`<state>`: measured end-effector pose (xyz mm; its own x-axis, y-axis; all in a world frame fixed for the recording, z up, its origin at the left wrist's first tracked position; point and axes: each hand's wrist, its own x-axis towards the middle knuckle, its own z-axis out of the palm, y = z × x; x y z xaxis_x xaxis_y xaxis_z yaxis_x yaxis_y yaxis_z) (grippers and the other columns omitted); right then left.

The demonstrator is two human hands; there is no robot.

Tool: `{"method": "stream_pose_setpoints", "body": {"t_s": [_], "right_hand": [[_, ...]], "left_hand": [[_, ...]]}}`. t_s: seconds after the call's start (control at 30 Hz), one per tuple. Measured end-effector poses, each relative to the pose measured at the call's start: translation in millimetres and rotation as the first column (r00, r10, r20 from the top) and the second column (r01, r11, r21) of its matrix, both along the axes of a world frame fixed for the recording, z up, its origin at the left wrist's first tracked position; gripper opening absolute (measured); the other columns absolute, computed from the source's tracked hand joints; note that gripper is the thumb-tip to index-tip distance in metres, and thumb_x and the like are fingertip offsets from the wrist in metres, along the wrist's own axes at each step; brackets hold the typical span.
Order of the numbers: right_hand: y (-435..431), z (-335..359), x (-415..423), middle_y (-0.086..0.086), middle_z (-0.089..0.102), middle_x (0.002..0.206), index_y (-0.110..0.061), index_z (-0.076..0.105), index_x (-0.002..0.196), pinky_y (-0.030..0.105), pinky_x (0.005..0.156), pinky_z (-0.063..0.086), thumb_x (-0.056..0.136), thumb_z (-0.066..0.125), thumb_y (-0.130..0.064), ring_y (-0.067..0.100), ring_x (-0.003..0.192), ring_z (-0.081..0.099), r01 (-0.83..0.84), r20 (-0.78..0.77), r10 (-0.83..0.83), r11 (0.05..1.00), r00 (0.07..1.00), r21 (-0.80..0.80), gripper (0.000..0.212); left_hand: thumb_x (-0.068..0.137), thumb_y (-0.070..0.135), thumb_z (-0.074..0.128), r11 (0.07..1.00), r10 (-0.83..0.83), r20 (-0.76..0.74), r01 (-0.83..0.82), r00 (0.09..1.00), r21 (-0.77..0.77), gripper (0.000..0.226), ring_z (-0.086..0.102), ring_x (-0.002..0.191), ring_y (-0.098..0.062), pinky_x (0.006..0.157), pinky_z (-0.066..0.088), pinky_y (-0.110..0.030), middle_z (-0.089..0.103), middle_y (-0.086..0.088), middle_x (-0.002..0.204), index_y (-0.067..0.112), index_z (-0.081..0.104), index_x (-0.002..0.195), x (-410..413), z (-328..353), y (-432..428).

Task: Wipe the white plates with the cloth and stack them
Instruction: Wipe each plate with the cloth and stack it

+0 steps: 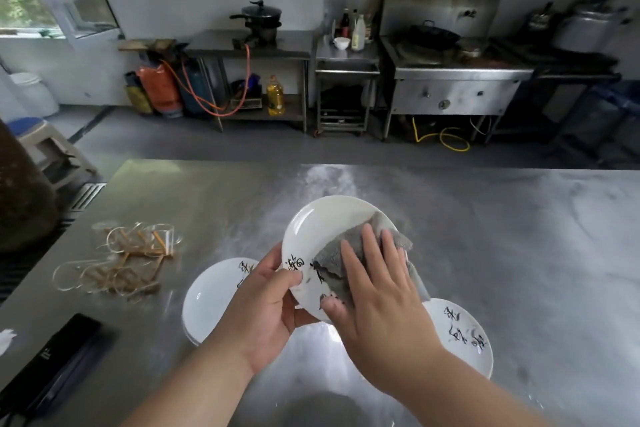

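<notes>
Your left hand (270, 302) pinches the rim of the white plate (322, 225), tilted toward you above the steel table (485, 218), so your right hand (377, 298), fingers (372, 248) straight and spread, can press the grey cloth (332, 260) flat on its face.

Left hand (266, 302) pinching plate (322, 229) rim, right hand (377, 291) flat, fingers spread

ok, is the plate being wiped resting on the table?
No, the left hand holds the plate tilted above the table, cloth pressed on it.
</notes>
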<state>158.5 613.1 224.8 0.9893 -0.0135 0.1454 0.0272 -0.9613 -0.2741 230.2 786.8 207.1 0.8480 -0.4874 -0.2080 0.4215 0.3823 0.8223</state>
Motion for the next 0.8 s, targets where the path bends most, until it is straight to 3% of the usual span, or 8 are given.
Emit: {"method": "stream_pose_setpoints", "body": {"t_s": [0.1,0.2,0.3,0.43,0.5,0.63,0.7,0.8], "right_hand": [[-18.6,-5.7,-4.8,0.000,-0.023,0.169,-0.021,-0.005,0.166,0.019,0.110,-0.033,0.082,-0.017,-0.087,0.016,0.156,-0.026,0.074,-0.040,-0.071,0.993,0.997,0.093,0.108],[-35.9,2.3,1.8,0.006,-0.022,0.171,-0.010,-0.012,0.164,0.029,0.122,-0.024,0.082,-0.016,-0.086,0.019,0.155,-0.029,-0.036,-0.030,0.040,0.990,0.999,0.133,0.112],[-56.8,8.0,1.4,0.007,-0.009,0.173,-0.007,0.003,0.165,0.046,0.130,0.000,0.095,-0.002,-0.077,0.020,0.159,-0.017,-0.262,0.034,0.260,0.953,0.965,0.152,0.100],[-84.3,-2.0,-25.6,0.001,0.017,0.173,-0.013,0.026,0.164,0.048,0.130,0.012,0.105,0.017,-0.063,0.018,0.161,0.004,-0.547,0.044,0.546,0.826,0.836,0.138,0.078],[-98.2,-1.5,-29.8,0.000,0.017,0.173,-0.014,0.027,0.164,0.047,0.130,0.011,0.104,0.017,-0.065,0.017,0.161,0.004,-0.552,0.023,0.553,0.828,0.833,0.100,0.079],[-108.5,11.4,-20.9,0.001,-0.005,0.173,-0.013,0.012,0.166,0.046,0.129,0.003,0.098,0.011,-0.065,0.017,0.160,-0.012,-0.363,-0.014,0.365,0.928,0.931,0.087,0.086],[-102.7,12.0,-27.6,0.001,0.003,0.174,-0.012,0.018,0.165,0.046,0.130,0.003,0.103,0.018,-0.059,0.018,0.161,-0.006,-0.431,0.032,0.432,0.887,0.901,0.166,0.078],[-104.9,3.0,-41.8,-0.002,0.013,0.173,-0.014,0.026,0.164,0.046,0.131,0.007,0.108,0.023,-0.055,0.014,0.161,0.000,-0.528,0.045,0.531,0.823,0.846,0.211,0.070]], "left_hand": [[0.085,0.002,0.052,0.999,-0.040,0.008,0.040,0.999,0.036,0.057,0.075,0.089,-0.029,0.075,0.062,-0.054,0.075,-0.014,0.102,0.023,0.066,0.135,-12.9,3.4,-20.2],[0.082,-0.002,0.049,0.990,-0.112,0.021,0.110,0.993,0.092,0.060,0.074,0.088,-0.023,0.076,0.062,-0.053,0.074,-0.010,0.101,0.023,0.068,0.133,-27.0,5.4,-42.0],[0.079,0.000,0.052,0.990,-0.099,0.015,0.097,0.995,0.105,0.054,0.073,0.082,-0.023,0.071,0.062,-0.049,0.074,-0.012,0.099,0.020,0.073,0.125,-33.6,8.7,-56.5],[0.079,0.006,0.055,0.997,-0.040,-0.011,0.040,0.999,0.070,0.050,0.075,0.080,-0.024,0.058,0.060,-0.038,0.076,-0.015,0.105,0.022,0.076,0.121,-38.7,8.9,-59.3],[0.078,0.005,0.056,0.997,-0.044,-0.037,0.046,0.998,0.057,0.051,0.076,0.084,-0.027,0.059,0.061,-0.041,0.076,-0.017,0.109,0.021,0.076,0.121,-47.2,5.8,-62.6],[0.076,0.004,0.056,0.992,-0.086,-0.039,0.089,0.996,0.089,0.052,0.073,0.083,-0.024,0.069,0.063,-0.049,0.074,-0.017,0.102,0.018,0.076,0.121,-62.3,7.1,-86.7],[0.075,0.004,0.056,0.995,-0.051,-0.041,0.054,0.998,0.081,0.049,0.073,0.077,-0.020,0.063,0.062,-0.042,0.075,-0.012,0.098,0.022,0.079,0.115,-61.3,13.0,-92.5],[0.076,0.002,0.052,0.995,-0.077,-0.026,0.079,0.997,0.067,0.056,0.076,0.086,-0.021,0.064,0.062,-0.040,0.078,-0.012,0.109,0.025,0.078,0.120,-61.8,15.0,-91.4]]}}
